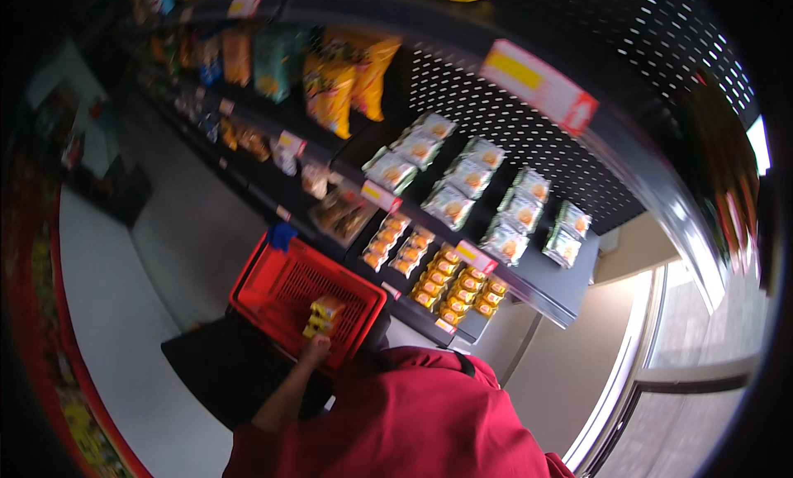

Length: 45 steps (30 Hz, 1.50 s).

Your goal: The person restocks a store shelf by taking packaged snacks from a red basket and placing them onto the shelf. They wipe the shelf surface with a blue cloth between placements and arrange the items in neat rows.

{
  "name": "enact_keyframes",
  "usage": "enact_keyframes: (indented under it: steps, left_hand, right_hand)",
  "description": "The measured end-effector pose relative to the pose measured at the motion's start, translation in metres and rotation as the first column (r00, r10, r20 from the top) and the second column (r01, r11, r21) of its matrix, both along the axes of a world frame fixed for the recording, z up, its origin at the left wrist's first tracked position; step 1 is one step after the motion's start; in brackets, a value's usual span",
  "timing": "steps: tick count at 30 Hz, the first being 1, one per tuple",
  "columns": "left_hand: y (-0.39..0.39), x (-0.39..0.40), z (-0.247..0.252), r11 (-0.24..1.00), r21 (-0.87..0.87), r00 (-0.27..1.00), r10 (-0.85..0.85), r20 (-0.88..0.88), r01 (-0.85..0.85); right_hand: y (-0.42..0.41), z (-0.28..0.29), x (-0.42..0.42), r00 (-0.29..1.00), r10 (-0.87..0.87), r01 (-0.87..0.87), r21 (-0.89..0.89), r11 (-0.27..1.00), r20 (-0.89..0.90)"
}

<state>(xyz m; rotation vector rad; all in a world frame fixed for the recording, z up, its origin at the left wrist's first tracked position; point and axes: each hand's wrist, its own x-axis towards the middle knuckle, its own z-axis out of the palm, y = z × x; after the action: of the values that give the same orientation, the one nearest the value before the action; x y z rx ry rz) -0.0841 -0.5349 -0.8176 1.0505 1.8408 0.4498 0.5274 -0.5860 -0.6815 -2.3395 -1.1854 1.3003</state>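
Note:
My left hand [317, 348] reaches over the near rim of a red plastic shopping basket [272, 280]. Its fingers are closed on the near end of a yellow-and-orange packaged snack [324, 315], which is inside the basket's outline. Whether the pack rests on the slotted floor cannot be told. The rest of the basket's inside shows bare red plastic. My right hand is out of view. To the basket's right, rows of gold-wrapped packs [458, 297] and packs of round orange items [384, 237] lie on the lowest shelf.
White-green packets [449, 205] lie in rows on the shelf above, with yellow bags [331, 94] farther left. A price tag [539, 84] hangs on a higher shelf edge. Something blue [281, 236] sits at the basket's far corner. A dark mat-like surface [229, 360] is left of my arm.

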Motion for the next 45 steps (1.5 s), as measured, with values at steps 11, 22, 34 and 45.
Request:
enact_keyframes:
  steps: [11,22,34,45]
  left_hand:
    - [-0.008,-0.002,-0.055,0.908,0.142,0.911,0.407,-0.068,-0.395]
    - [0.087,0.018,-0.045,0.823,-0.274,0.850,0.525,0.035,-0.497]
    - [0.114,0.030,-0.067,0.759,-0.283,0.796,0.604,-0.030,-0.587]
    - [0.120,-0.005,-0.004,0.955,0.031,0.945,0.289,0.152,-0.296]
  right_hand:
    - [0.063,0.063,0.006,0.964,0.251,-0.239,-0.123,0.963,0.089]
    - [0.049,0.091,-0.001,0.940,0.301,-0.268,-0.197,0.943,0.162]
    - [0.037,0.112,-0.006,0.914,0.326,-0.281,-0.202,0.938,0.243]
    - [0.090,0.127,-0.043,0.970,0.239,-0.236,-0.065,0.970,0.051]
